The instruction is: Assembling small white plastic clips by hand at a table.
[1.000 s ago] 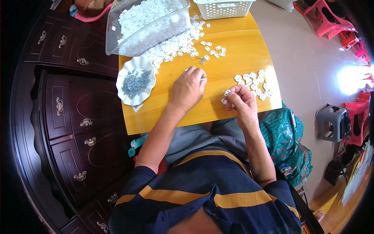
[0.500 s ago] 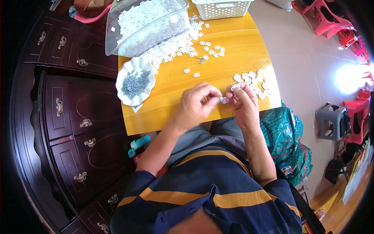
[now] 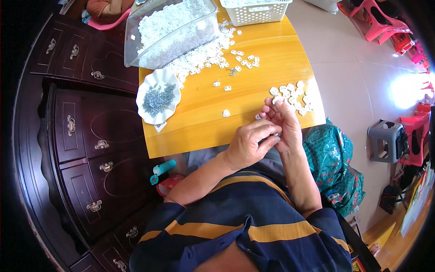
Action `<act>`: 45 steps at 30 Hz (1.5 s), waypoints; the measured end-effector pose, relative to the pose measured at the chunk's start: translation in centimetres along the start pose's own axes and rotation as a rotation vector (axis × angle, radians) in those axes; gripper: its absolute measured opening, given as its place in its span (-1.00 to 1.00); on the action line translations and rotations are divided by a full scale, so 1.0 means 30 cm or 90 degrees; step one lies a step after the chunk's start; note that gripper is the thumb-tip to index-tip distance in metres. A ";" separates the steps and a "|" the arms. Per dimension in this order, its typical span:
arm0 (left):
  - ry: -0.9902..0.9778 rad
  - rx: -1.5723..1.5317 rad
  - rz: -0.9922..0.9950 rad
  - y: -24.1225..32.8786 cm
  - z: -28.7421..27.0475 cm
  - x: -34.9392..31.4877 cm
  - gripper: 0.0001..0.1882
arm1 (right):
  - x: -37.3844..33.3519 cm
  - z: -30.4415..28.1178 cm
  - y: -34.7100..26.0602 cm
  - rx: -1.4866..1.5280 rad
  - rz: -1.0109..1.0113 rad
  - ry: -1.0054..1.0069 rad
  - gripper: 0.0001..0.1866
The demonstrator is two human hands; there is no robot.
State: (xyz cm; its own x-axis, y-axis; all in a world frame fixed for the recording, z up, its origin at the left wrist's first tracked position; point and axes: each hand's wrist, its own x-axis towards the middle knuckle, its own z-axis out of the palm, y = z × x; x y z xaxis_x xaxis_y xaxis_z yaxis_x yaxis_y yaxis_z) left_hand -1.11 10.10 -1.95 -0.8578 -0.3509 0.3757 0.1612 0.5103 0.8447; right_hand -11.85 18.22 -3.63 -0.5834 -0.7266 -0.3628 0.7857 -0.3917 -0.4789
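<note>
My right hand (image 3: pixel 287 121) is palm up over the table's near right edge. Its thumb and fingers close on a small white plastic piece (image 3: pixel 275 100), partly covered. Another white piece (image 3: pixel 258 117) shows by its fingertips; I cannot tell whether it is held or lies on the table. My left hand (image 3: pixel 252 141) is pinched against the right palm, on something small that its fingers mostly hide. Beyond the right hand is a group of white pieces (image 3: pixel 293 93). A single white piece (image 3: pixel 226 113) lies on the wood left of my hands.
At the far left stands a clear bin (image 3: pixel 172 51) of white pieces, with more spilled beside it. A scalloped white plate (image 3: pixel 141 97) holds thin grey metal nails (image 3: pixel 157 100). A white basket (image 3: pixel 260 17) is at the back. A green bag (image 3: pixel 328 149) sits by my right side.
My left hand has moved right and nearer to me, up against the right palm. A single white piece now lies on the table where none lay before.
</note>
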 end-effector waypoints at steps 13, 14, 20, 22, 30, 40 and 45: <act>0.037 -0.146 -0.170 0.018 -0.033 -0.010 -0.80 | -0.006 0.014 0.018 -0.027 -0.025 0.004 -0.89; 0.081 -0.165 -0.173 0.006 -0.041 -0.014 -0.82 | -0.006 0.016 0.019 -0.072 -0.061 -0.023 -0.92; 0.112 -0.207 -0.184 -0.061 -0.159 0.005 -0.87 | -0.006 0.017 -0.004 -0.291 -0.141 -0.040 -0.95; 0.108 -0.202 -0.194 -0.065 -0.184 0.009 -0.86 | -0.002 0.004 0.001 -0.384 -0.150 -0.094 -0.95; 0.084 -0.219 -0.233 -0.079 -0.204 0.006 -0.88 | -0.014 0.022 0.013 -0.513 -0.120 -0.108 -0.91; 0.038 -0.145 -0.227 -0.070 -0.227 0.010 -0.86 | -0.010 0.013 0.008 -0.535 -0.099 -0.111 -0.91; 0.029 -0.139 -0.211 -0.074 -0.227 0.012 -0.87 | -0.009 0.016 0.003 -0.545 -0.092 -0.114 -0.91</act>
State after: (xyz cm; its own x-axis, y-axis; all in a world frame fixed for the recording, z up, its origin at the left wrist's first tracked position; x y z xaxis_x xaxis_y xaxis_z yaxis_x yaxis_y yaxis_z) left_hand 1.55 3.52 -1.09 -0.8588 -0.5056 0.0821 -0.0161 0.1869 0.9822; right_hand -11.53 18.10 -3.20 -0.5680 -0.8079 -0.1569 0.2419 0.0183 -0.9701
